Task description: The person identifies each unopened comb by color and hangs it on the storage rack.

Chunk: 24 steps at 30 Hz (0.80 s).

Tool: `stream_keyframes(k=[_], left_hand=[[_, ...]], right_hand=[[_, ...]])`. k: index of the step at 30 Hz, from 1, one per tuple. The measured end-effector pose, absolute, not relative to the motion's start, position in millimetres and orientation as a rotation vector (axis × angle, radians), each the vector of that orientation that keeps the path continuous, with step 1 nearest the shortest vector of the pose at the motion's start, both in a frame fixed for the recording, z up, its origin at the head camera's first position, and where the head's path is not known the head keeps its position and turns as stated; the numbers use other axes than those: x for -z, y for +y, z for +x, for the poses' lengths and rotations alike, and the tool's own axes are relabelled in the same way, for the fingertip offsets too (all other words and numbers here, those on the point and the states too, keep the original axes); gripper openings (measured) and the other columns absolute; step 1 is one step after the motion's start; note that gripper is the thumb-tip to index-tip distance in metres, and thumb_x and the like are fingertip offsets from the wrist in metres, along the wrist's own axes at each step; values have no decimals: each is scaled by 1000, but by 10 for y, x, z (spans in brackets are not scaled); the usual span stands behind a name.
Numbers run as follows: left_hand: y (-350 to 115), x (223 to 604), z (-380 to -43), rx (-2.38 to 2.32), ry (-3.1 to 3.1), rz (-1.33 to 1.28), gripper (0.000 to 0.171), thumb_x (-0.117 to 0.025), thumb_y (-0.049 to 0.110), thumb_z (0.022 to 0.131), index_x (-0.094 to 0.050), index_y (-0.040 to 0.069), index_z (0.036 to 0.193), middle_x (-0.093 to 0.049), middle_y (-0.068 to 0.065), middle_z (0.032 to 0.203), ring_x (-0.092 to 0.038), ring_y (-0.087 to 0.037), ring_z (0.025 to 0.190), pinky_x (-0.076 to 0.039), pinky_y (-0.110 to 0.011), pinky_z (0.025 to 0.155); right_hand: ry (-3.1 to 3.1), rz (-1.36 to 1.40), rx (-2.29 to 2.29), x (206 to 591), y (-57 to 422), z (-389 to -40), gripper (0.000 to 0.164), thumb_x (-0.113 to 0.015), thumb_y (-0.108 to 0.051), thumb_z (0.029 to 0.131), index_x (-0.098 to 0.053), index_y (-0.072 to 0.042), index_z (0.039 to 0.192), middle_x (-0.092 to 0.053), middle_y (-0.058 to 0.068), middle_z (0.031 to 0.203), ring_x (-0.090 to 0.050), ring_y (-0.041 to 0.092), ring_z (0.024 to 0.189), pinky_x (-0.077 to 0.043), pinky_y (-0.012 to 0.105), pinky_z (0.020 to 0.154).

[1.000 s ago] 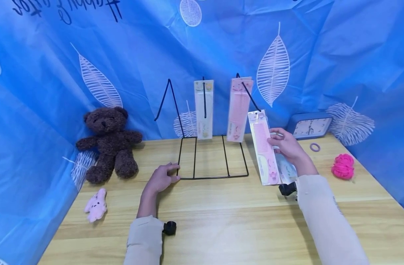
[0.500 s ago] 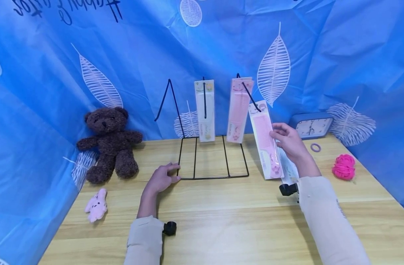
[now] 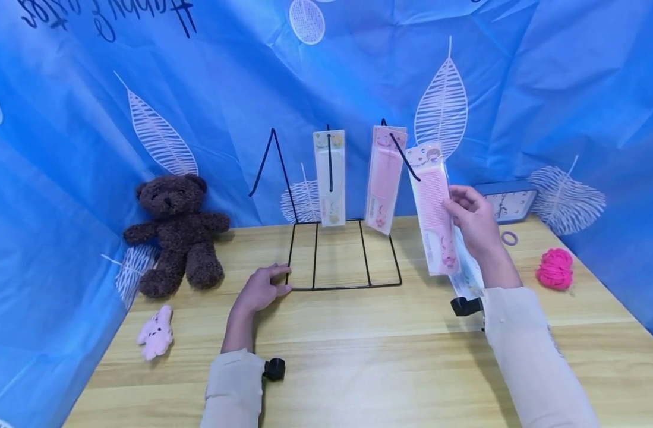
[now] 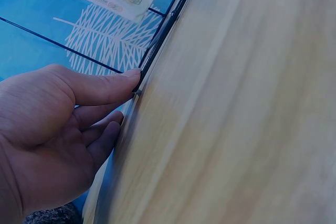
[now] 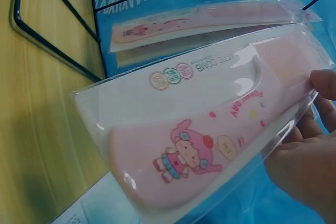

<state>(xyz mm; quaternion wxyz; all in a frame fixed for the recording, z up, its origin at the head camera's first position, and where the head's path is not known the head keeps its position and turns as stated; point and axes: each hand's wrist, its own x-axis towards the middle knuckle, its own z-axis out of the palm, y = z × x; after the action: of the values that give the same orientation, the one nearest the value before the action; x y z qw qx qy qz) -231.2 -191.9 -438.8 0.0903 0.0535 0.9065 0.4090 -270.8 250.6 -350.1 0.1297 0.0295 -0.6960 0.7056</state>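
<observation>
So the right hand point(image 3: 476, 223) has a pink comb point(image 3: 435, 208) in its plastic pack, pinched by the right edge, thumb on the front and fingers tucked behind. The comb's up in the air just right of the rack point(image 3: 344, 288), leaning a bit, cartoon girl on the handle facing the right wrist cam. From the head view the tip of the right hook cuts across the pack's upper left side; can't tell if they're actually touching.

Left hand point(image 3: 259, 290) is down at the rack's front left corner, thumb and fingertips closed on the black wire, the other fingers loosely bent.

On the rack itself, a white comb point(image 3: 336, 205) hangs from the middle hook and a hung pink comb point(image 3: 384, 178) from the right one, with what looks like another pack behind it. There's also a pale pack point(image 3: 467, 276) below the right hand, partly covered by the held comb.

Rest of the desk point(image 3: 353, 356): brown bear point(image 3: 179, 238) sitting on the left against the blue cloth point(image 3: 358, 71), little pink toy point(image 3: 157, 334) in front of it, and over on the right a clock point(image 3: 505, 202), a purple ring point(image 3: 510, 238) and some hot pink yarn point(image 3: 555, 269).
</observation>
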Motion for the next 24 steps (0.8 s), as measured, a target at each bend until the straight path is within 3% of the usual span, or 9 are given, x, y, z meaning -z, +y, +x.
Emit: stream_keyframes(k=[7,12,19,24], left_hand=[[-1910,4392,-2316,-1208,2694,159,50,-71,10,96,-57,3,143,-38,-14,160,-24,-37,151,-20,-56,120],[-1910,4389,-2323,-1221,2687,151,50,-71,10,95,-58,3,143,-39,-15,159,-23,-37,151,-20,-56,120],[-1927,4384,-2331,-1220,2691,187,48,-69,7,96,-57,1,143,-41,-17,158,-23,-39,150,-22,-57,120],[-1932,4381,-2323,-1221,2694,188,48,-69,7,96,-58,1,142,-40,-17,157,-24,-39,150,-21,-57,120]], right_hand=[[-1599,372,-2272,3429,2501,-2635,16,-65,0,97,-69,-3,113,-66,6,104,-61,17,101,-55,21,85],[-1488,509,-2297,3410,2511,-2593,14,-59,4,99,-70,0,107,-67,8,101,-61,18,99,-53,23,87],[-1268,687,-2324,3392,2500,-2557,19,-53,14,95,-69,6,101,-71,11,93,-65,18,89,-52,27,82],[-1355,794,-2301,3396,2475,-2520,30,-46,21,92,-70,2,96,-72,8,88,-66,16,84,-53,24,77]])
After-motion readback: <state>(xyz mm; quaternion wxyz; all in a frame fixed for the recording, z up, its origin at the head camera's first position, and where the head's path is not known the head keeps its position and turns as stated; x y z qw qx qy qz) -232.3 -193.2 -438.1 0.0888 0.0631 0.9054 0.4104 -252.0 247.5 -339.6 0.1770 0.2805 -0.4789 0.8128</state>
